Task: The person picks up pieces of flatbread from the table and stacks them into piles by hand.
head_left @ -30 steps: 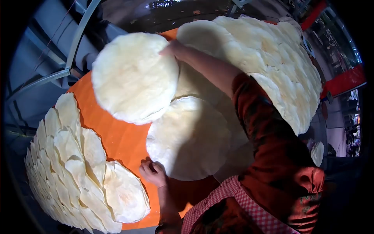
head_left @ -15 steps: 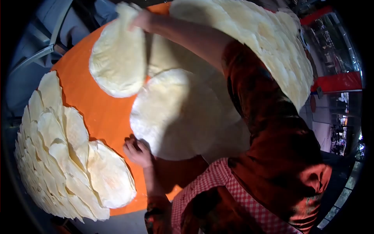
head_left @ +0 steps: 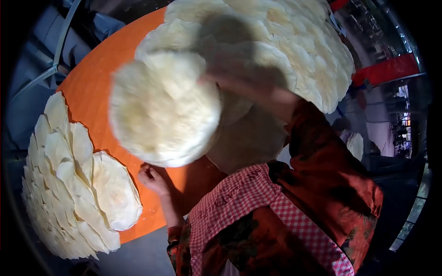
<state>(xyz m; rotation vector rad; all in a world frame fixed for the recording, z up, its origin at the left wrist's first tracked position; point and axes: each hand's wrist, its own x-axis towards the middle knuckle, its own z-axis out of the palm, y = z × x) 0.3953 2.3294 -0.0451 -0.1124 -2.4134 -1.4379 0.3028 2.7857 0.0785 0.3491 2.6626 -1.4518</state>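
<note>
A round, pale flatbread [head_left: 165, 110], blurred by motion, is spread over the middle of the orange table [head_left: 92, 101]. My right hand [head_left: 209, 79] grips it at its upper right edge; the fingers are smeared. Just below the bread's lower edge, my left hand [head_left: 153, 179] rests with curled fingers, and nothing shows in it. Under and behind the held bread lie more thin round flatbreads [head_left: 248, 142], partly covered by it and by my right arm.
Overlapping flatbreads form a large pile [head_left: 304, 50] across the far right of the table. Another fanned stack [head_left: 60, 184] stands at the left edge, with a single round [head_left: 115, 191] on its near side. Metal bars [head_left: 66, 37] and dark sheeting stand beyond the table.
My right hand has come back from the far edge toward the middle, bringing the flatbread, which was hanging folded and now lies spread out. My left hand stays curled and has shifted slightly.
</note>
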